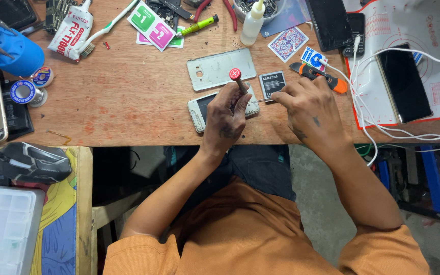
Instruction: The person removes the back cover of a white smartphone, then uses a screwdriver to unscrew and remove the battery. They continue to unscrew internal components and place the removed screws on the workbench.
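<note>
We work at a worn wooden bench [128, 102], seen from above, with our orange shirt and dark trousers in the lower part of the view.

Work piece. A white smartphone [199, 109] lies face up near the front edge of the bench, partly covered by our left hand. Its grey back cover [215, 69] lies just behind it, inner side up. A black battery [271, 83] lies just beside the phone, to the right.

Left hand. Our left hand [225, 117] rests on the phone with its fingers closed around a screwdriver [238, 80]. The tool stands tilted, its red cap uppermost.

Right hand. Our right hand [309, 104] lies to the right of the phone, fingers pinched narrowly on metal tweezers [262, 100]. The tips point left toward the phone. We cannot tell whether they touch it.

Surrounding items.
- An orange and black tool [337, 84] lies just behind the right hand.
- White cables [367, 127] run across a white work mat [434, 30]. A dark phone [403, 81] lies on the mat.
- A small clear squeeze bottle [253, 25] stands at the back of the bench.
- A green-handled screwdriver [199, 25] and green and pink wipe packets [154, 23] lie behind the back cover.
- A glue tube [72, 30] lies at the back left, near a blue tool holder [14, 51].
- A solder spool [24, 92] lies at the left.
- A clear compartment box [3, 229] sits on a lower surface at the left.
</note>
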